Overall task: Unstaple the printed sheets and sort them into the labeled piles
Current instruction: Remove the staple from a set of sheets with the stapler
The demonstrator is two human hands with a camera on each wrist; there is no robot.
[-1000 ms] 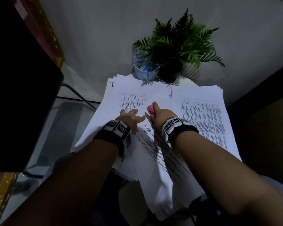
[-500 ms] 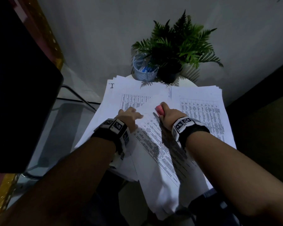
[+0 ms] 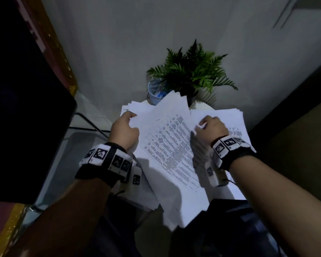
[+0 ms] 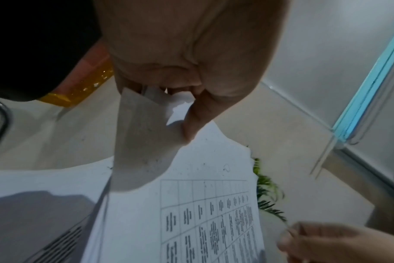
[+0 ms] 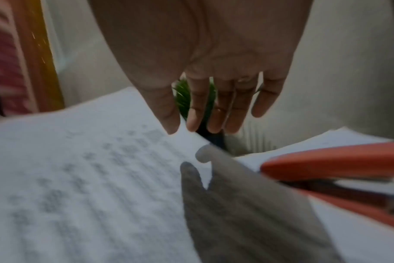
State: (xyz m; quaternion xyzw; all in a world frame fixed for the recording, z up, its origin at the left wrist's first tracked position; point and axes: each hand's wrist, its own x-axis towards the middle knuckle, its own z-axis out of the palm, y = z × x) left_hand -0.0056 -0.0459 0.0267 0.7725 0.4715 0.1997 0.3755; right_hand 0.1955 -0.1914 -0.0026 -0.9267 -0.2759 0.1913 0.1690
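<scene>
My left fingers are closed on the near corner of a printed sheet, thumb on top, and they hold it lifted and tilted above the table. My right fingers hang nearly straight and loose over the sheet's far corner; the thumb and forefinger tips sit at its edge, but I cannot tell whether they grip it or merely touch it. In the head view a small pale object shows at the right hand; I cannot identify it.

Change noted: half a second ago the right hand held the red stapler at the corner of the packet, which lay flat. The stapler now lies on paper just right of my right fingers, released, and the sheet has risen off the stack between my hands. My left hand has moved up to the corner from a pressing position.

Judgement: the staple appears to be out, since the sheet lifts on its own and a second, shaded leaf hangs loose under my left fingers. The work has passed from unstapling to sorting.

Piles: one pile lies beyond my left fingers, marked at its top corner; another pile lies under and beyond my right fingers. The mark is not legible now.

Risk: the single-corner hold lets the sheet sag and it could crease.
</scene>
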